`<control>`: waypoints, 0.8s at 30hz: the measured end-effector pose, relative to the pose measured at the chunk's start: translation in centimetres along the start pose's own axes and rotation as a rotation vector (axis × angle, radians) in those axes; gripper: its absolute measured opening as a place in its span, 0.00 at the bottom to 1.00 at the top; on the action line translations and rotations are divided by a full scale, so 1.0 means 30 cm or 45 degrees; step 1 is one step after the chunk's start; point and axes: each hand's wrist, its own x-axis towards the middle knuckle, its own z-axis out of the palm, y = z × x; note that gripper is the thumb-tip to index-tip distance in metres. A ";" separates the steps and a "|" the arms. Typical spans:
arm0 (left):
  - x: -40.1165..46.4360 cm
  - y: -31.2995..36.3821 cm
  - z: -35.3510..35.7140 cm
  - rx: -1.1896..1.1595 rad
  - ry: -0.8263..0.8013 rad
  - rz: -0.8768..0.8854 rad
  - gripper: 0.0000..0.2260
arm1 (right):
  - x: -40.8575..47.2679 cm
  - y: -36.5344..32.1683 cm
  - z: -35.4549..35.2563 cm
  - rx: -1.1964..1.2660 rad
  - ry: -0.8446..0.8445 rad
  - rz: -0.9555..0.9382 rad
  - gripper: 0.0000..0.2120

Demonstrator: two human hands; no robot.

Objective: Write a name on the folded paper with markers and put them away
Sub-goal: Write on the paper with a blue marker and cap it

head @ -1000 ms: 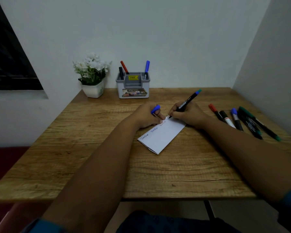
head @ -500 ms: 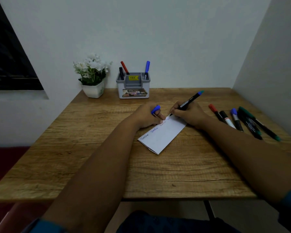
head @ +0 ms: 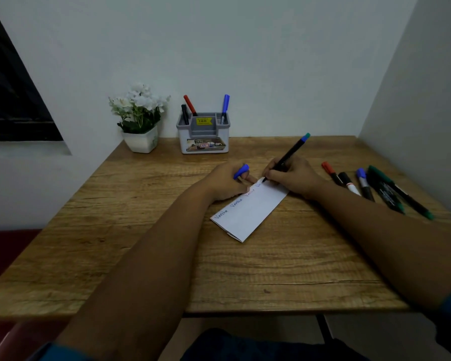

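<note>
So the folded white paper (head: 250, 212) lies flat and slanted on the wooden table (head: 284, 269), right under both hands. "Varsha" is written along its upper edge three times, plus the start of a fourth in blue, just below the marker tip.

The right hand (head: 294, 177) has its fingers curled around a black marker with a blue end (head: 288, 156), tip down on the far corner of the paper, barrel angled up and away from the hand. The left hand (head: 227, 182) sits just beside it, resting on the paper's upper edge, with a blue cap (head: 241, 171) pinched in its curled fingers, sticking up out of the fist.

Off to the outside of the right hand there's a row of loose markers lying on the table: a red-capped marker (head: 331, 173), a black-capped one with a white barrel (head: 349, 183), a blue-capped one (head: 363, 185), and two green markers (head: 399, 194) furthest out, all roughly parallel.

Further back from the hands, against the wall, stands a grey and white pen holder (head: 203, 138) with a yellow price sticker, holding a black pen (head: 185, 114), a red one (head: 190, 105) and a blue one (head: 225, 106). Next to it on the left-hand side, a small white pot of white flowers (head: 139, 115).
</note>
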 end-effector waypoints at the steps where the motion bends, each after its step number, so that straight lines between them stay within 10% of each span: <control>1: 0.001 -0.001 0.000 0.014 -0.002 0.002 0.09 | -0.002 -0.002 -0.001 -0.009 -0.007 -0.010 0.04; 24: -0.009 0.025 -0.006 0.090 -0.027 0.033 0.09 | -0.003 -0.013 -0.008 -0.100 -0.023 -0.050 0.04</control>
